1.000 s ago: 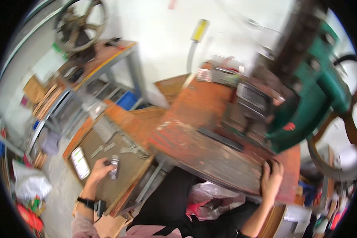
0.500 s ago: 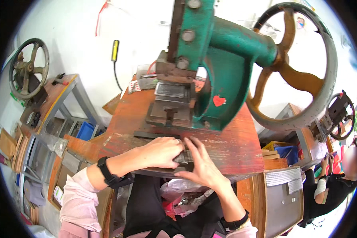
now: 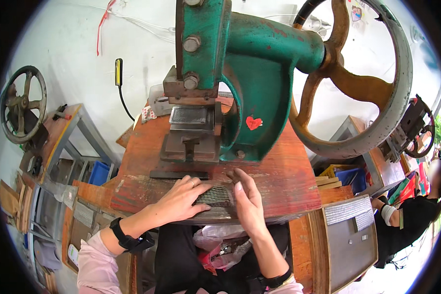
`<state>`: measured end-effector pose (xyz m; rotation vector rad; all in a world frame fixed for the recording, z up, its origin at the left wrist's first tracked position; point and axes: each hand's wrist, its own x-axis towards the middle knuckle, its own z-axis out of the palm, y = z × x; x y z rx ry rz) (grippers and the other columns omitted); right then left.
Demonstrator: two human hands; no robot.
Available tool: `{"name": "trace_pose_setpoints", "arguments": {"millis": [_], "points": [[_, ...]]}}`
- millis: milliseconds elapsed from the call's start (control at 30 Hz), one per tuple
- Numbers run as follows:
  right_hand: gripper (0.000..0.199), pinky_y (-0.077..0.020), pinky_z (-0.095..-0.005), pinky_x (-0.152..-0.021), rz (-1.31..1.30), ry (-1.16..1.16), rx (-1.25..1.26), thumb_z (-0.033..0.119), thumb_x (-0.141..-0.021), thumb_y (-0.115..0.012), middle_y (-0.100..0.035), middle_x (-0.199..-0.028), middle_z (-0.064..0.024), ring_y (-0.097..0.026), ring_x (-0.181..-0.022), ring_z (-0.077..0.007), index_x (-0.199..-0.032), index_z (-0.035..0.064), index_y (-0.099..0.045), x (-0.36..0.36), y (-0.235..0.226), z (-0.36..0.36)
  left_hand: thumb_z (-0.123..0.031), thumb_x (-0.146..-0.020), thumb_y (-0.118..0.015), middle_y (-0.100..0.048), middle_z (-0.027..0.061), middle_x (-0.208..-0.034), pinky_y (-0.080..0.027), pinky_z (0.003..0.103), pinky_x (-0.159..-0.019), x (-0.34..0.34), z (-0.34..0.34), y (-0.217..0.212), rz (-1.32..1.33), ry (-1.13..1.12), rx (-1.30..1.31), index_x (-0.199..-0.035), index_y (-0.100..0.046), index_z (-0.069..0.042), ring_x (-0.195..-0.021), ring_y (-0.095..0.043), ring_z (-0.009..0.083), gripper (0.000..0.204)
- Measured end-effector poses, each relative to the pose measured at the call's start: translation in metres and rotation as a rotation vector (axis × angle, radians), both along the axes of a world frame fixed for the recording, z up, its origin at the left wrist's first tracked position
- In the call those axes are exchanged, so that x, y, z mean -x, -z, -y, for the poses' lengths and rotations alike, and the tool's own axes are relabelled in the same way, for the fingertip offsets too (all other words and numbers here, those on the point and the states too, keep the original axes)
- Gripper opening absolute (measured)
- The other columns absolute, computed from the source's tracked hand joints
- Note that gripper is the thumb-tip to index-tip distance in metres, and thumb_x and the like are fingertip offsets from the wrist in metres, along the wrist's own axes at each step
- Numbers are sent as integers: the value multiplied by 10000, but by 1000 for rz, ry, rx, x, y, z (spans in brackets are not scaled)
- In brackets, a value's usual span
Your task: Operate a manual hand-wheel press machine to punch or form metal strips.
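Left hand [image 3: 181, 198] — against ribbed strips [image 3: 215, 196]

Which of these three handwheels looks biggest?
The brown-spoked handwheel on the green press; the far-left handwheel and far-right handwheel look smaller.

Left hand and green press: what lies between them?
The head view shows a dark bar lying flat on the red table, between the left hand and the green press.

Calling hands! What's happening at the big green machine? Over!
Left hand touching ribbed piece; right hand open beside it. Piece on red-brown table. Dark bar just beyond, apart from piece.
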<state>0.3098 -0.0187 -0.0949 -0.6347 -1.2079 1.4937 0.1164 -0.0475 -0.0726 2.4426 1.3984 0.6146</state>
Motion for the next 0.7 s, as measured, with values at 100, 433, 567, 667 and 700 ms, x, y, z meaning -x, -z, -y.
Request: {"name": "trace_pose_setpoints", "arguments": {"millis": [100, 433, 567, 667, 700], "points": [[451, -285, -364, -1065, -101, -83, 86, 190, -987, -411, -433, -1325, -192, -393, -1256, -245, -1361, -44, -317, 18, 9, -4, -268, -732, -732, -563, 155, -1025, -413, 406, -867, -4, -3, 5, 58, -21, -38, -1124, -537, 21, -957, -505, 327, 525], [614, -402, -408, -986, 919, -12, -693, 117, -712, -737, -508, -1232, -222, -447, -1194, -366, -1256, -9, -482, -9, -3, -4, -146, -750, -698, -544, 205, -1067, -401, 428, -888, 8, 13, 9, 69, -39, -67, -1258, -408, 44, -975, -497, 354, 615], [605, -430, -407, -953, 891, -27, -674, 104, -693, -754, -528, -1204, -206, -493, -1144, -354, -1233, 2, -503, -4, -11, -5, -81, -765, -653, -530, 220, -1107, -391, 446, -900, 5, 24, 11, 62, -100, -155, -1293, -364, 59, -986, -487, 373, 617], [662, -441, -398, -941, 847, 64, -751, 98, -673, -769, -535, -1196, -201, -519, -1123, -333, -1260, 12, -477, 2, -36, -13, -48, -732, -686, -518, 214, -1169, -391, 424, -950, 6, 23, -13, 161, -196, -188, -1328, -339, 25, -1088, -481, 376, 694], [702, -443, -392, -939, 806, 114, -780, 96, -665, -775, -539, -1192, -202, -531, -1115, -321, -1284, 18, -454, 7, -50, -16, -48, -732, -686, -518, 214, -1169, -391, 424, -950, 9, 22, -25, 156, -199, -193, -1328, -339, 25, -1088, -481, 376, 694]]}}
